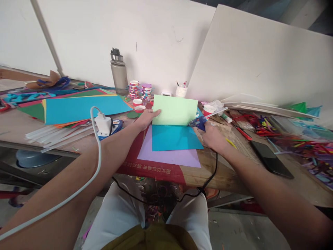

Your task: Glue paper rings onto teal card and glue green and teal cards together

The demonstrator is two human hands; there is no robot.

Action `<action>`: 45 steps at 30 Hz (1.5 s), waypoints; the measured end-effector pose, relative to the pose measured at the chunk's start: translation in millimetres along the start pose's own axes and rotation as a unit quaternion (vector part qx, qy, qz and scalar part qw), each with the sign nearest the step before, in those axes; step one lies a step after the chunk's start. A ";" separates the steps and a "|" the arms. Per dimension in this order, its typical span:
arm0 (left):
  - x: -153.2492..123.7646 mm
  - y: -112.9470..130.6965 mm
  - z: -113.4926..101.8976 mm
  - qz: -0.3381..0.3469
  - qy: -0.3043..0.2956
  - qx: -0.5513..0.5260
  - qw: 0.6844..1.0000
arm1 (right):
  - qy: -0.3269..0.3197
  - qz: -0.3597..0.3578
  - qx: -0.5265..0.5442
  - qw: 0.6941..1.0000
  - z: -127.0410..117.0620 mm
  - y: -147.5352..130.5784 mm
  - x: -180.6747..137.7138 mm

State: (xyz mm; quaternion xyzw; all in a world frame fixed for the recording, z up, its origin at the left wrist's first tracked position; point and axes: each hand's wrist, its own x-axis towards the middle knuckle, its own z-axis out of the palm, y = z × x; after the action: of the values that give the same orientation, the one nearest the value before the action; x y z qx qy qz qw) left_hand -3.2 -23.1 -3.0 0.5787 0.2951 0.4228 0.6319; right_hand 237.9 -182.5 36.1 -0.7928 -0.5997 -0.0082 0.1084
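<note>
My left hand holds up the left edge of a pale green sheet of paper, thumb in front and fingers behind. The sheet stands upright along the far edge of a teal sheet, which lies flat on a lilac sheet. My right hand is wrapped round a blue hot glue gun, its nozzle at the lower right corner of the green sheet. The gun's black cord hangs off the table's front edge.
A grey bottle, tape rolls and paper cups stand behind. Coloured card and glue sticks lie left with a white charger. A black phone, a glue stick and coloured sticks lie right.
</note>
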 end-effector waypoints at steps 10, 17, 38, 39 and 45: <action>2.9 -2.4 -1.1 -0.009 0.001 0.001 1.000 | 0.001 0.000 -0.016 1.000 -6.5 4.6 -5.9; 1.4 -1.0 0.0 -0.007 -0.007 -0.002 1.000 | 0.001 -0.014 -0.009 1.000 -8.3 10.9 -9.2; 2.7 -2.4 -1.0 -0.009 -0.003 0.005 1.000 | -0.004 -0.018 0.001 1.000 -12.5 3.5 -11.3; 2.5 -2.1 -0.6 -0.011 -0.002 0.003 1.000 | -0.006 -0.016 -0.003 1.000 -11.7 1.9 -10.6; 1.5 -0.8 1.7 -0.013 0.008 -0.003 1.000 | -0.015 -0.032 -0.008 0.999 -4.8 -16.5 -4.3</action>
State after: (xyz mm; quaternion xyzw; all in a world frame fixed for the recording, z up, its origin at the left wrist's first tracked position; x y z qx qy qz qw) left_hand -0.9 -22.6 -3.3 0.5690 0.3068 0.4201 0.6368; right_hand 221.6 -183.3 42.9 -0.7742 -0.6261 -0.0052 0.0927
